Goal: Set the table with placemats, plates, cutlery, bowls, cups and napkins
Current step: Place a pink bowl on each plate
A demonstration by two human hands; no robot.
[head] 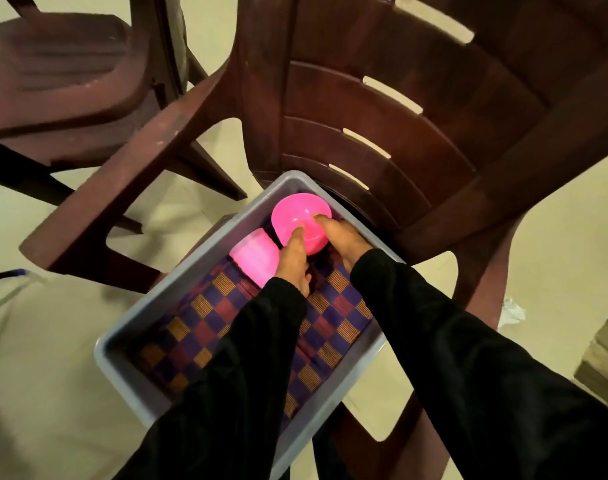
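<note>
Pink bowl [300, 221] sits gripped at its rim by your left hand [293, 259] and right hand [344, 242], above the grey tub [122, 336] holding checked placemats [205, 317].

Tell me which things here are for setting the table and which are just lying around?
For the job:
- pink bowl, held by the left hand and right hand
- pale pink cup
- checked placemats
- grey tub holding them all

Just lying about:
- brown plastic chairs
- crumpled white scrap on the floor
</note>
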